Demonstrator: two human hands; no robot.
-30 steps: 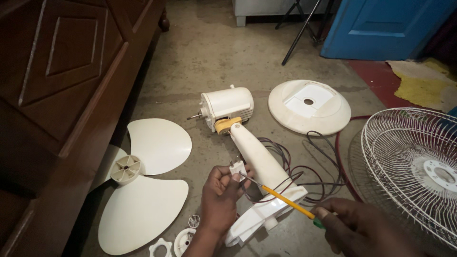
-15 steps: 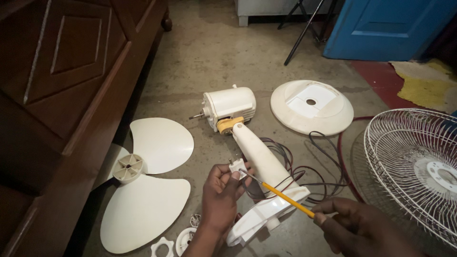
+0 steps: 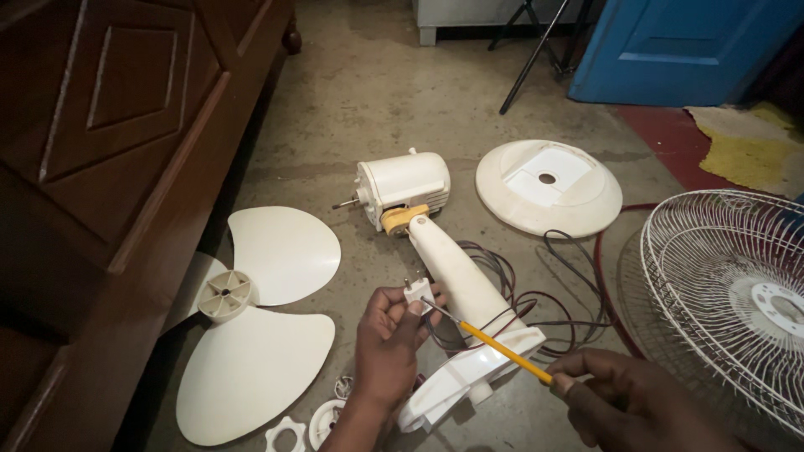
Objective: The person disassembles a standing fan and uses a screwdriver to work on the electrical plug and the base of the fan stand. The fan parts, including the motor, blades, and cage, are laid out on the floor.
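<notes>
Little has shifted since the earlier frame: the left hand [image 3: 387, 347] still pinches the small white plastic plug [image 3: 416, 293] above the fan stand, while the right hand [image 3: 624, 402] grips the yellow-handled screwdriver [image 3: 490, 343], its shaft slanting up-left with the tip touching the plug.

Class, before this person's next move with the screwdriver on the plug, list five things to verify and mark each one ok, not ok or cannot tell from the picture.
1. Left hand has a firm grip on the white plug: ok, pinched between thumb and fingers.
2. Right hand holds the yellow-handled screwdriver: ok.
3. Screwdriver tip meets the plug: ok, it touches the plug's side.
4. Tip seated in a screw head: cannot tell, too small.
5. Wires free of the tool: ok, they lie loose on the floor beside the fan stand.
</notes>
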